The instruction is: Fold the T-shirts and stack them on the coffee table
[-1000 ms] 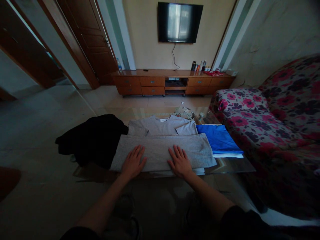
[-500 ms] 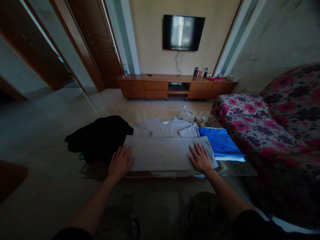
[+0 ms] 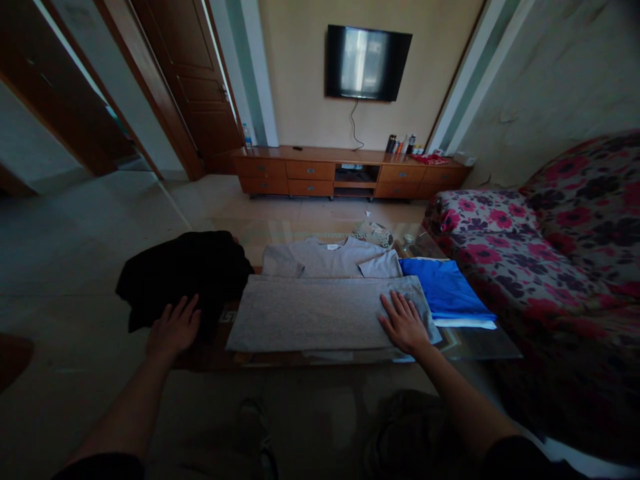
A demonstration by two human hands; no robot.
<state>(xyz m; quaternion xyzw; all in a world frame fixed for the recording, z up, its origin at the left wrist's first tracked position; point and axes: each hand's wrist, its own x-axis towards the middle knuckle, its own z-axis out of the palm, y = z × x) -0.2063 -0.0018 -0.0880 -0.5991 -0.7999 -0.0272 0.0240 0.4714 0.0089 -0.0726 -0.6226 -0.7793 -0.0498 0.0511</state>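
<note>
A grey T-shirt (image 3: 310, 313) lies spread across the low glass-topped table, its lower part folded up toward the collar and sleeves. My right hand (image 3: 404, 323) rests flat on the right side of that fold, fingers spread. Over at the left, my left hand (image 3: 173, 327) is open at the near edge of a heap of black clothing (image 3: 180, 270); whether it presses on the cloth I cannot tell. Folded blue clothing (image 3: 447, 290) sits on a white piece, just right of the T-shirt.
The glass table (image 3: 485, 343) reaches out past the blue clothing. A small glass jar (image 3: 408, 241) stands behind it. A flowered sofa (image 3: 545, 267) borders the right side. Across the floor are a wooden TV cabinet (image 3: 310, 170) and a wall-mounted television (image 3: 369, 63).
My left hand has left the T-shirt's left edge and moved left to the black heap, which has shifted slightly left. My right hand stays flat on the T-shirt.
</note>
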